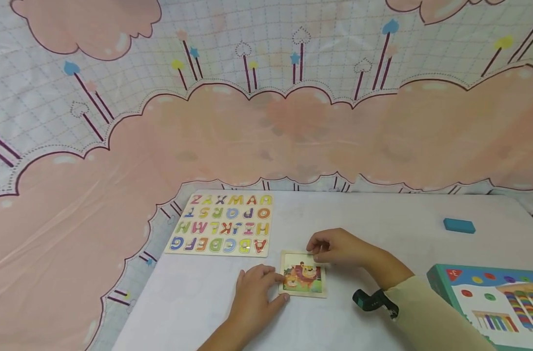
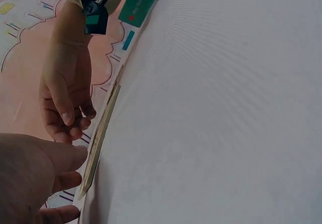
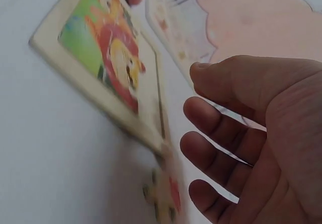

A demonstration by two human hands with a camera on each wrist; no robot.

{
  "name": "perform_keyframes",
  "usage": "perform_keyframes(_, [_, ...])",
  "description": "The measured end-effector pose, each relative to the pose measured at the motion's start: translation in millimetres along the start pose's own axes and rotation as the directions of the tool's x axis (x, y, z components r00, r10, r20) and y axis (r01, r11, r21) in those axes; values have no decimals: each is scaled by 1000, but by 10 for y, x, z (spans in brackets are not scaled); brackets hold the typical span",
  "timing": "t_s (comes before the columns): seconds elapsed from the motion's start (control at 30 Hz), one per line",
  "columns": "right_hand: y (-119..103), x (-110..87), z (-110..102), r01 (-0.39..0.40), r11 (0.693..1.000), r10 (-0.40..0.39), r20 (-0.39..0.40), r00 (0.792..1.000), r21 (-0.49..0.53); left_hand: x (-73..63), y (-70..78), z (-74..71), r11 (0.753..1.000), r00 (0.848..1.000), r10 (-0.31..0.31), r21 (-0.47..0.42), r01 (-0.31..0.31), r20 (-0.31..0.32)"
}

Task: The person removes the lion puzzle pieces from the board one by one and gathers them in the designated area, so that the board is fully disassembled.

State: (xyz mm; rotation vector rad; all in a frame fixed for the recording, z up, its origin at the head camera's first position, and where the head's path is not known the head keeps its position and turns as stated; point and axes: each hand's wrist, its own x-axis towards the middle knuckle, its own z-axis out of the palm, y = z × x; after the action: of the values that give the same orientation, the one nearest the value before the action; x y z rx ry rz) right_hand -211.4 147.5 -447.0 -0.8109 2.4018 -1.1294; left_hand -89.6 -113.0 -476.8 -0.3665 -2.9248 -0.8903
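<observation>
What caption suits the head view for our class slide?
Left hand and right hand at a partly filled animal puzzle, an alphabet board nearby.

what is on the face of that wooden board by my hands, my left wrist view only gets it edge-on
Observer: Cartoon animals, as the head view shows.

Operator: is that picture all filled in

Observer: No, the head view shows a bare strip on the far side of the animals.

Operator: any puzzle piece off the board

Observer: Yes, the right wrist view shows one blurred puzzle piece just below a corner of the wooden board in that picture.
</observation>
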Motion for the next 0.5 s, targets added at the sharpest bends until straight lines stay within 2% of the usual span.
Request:
perform_keyframes(0.2, [-144,195,225,3,1000,-2,44,999,-23,1,-37,13,1000,999,8,-4,-8,-37])
perform_keyframes(0.33, [-228,260,358,-10,999,12,46,999,-51,4,-60,40,1000,998,4,-4,-4,-55])
perform_keyframes(0.5, [-255,297,455,12,995,-10,29,1000,-97,37,-95,67,1000,997,-26,5,27,-70])
